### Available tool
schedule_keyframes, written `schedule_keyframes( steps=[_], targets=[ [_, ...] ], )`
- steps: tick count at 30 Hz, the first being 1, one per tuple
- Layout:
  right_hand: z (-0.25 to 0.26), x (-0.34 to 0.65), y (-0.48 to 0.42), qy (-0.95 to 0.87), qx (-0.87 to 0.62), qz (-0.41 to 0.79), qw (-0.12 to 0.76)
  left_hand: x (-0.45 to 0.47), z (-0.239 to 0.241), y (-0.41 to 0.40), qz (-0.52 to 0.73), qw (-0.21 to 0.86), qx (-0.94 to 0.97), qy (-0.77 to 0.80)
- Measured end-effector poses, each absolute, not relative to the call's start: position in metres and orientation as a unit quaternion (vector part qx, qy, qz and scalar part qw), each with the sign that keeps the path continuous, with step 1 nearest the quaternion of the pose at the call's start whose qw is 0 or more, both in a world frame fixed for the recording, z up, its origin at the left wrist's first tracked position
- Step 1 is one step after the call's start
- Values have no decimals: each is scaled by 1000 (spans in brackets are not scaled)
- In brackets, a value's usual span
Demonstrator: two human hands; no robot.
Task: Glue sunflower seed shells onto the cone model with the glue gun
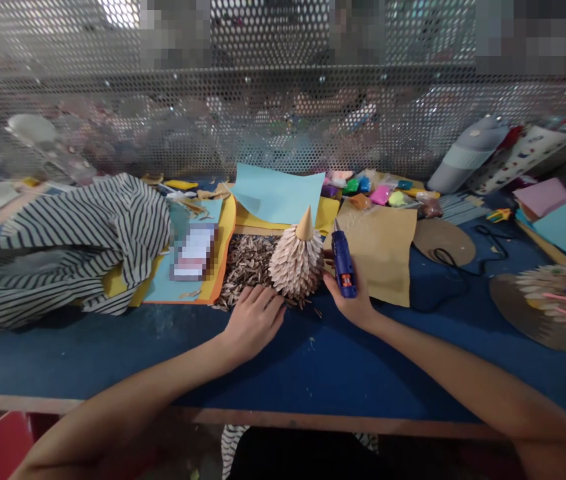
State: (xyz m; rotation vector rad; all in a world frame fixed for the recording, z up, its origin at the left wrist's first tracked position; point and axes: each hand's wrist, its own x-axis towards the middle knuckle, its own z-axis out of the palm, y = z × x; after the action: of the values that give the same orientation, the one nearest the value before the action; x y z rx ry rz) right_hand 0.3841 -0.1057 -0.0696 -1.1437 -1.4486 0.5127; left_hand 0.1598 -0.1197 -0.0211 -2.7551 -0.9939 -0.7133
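Note:
A cone-shaped figure [296,261] covered in overlapping pale seed husks stands on the blue table, topped by a smooth tan paper tip. My right hand [349,297] is shut on a blue hot glue gun [344,263], its nozzle pointing up, close beside the cone's right side. My left hand [253,321] lies palm down at the cone's lower left, fingertips at the edge of a heap of dark striped sunflower seed husks [241,272]. The cone's base is partly hidden by the husks and my hands.
A striped cloth [63,253] is bunched at the left. Behind the cone lie teal paper [277,193] and packets of coloured clay [363,191]. Brown paper [380,250], a cardboard disc [443,241], a black cord [463,270] and a husk-covered disc [547,303] lie right. Perforated metal mesh [283,127] stands behind.

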Motion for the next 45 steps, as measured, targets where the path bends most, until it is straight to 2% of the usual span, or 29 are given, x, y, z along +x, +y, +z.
schedule_keyframes(
  steps=[5, 14, 22, 31, 35, 41, 45],
  targets=[
    [-68, 384, -106, -623, -490, 199, 576, 163, -21, -121, -217, 0, -956, -197],
    [-73, 383, -107, -613, -489, 211, 584, 170, -32, -125, -154, -46, -967, -198],
    [-70, 383, -107, -606, -485, 226, 589, 163, -28, -122, -254, -19, -949, -184],
    [-64, 384, -109, -605, -499, 224, 578, 140, -17, -91, -343, 41, -861, -374],
    [-69, 385, -109, -601, -505, 223, 578, 124, -22, -62, -316, 50, -815, -484],
    [-74, 384, -108, -597, -495, 234, 586, 123, -28, -54, -281, -49, -837, -466],
    [-74, 385, -108, -597, -499, 239, 581, 128, -25, -62, -285, -47, -847, -446]
  ],
)
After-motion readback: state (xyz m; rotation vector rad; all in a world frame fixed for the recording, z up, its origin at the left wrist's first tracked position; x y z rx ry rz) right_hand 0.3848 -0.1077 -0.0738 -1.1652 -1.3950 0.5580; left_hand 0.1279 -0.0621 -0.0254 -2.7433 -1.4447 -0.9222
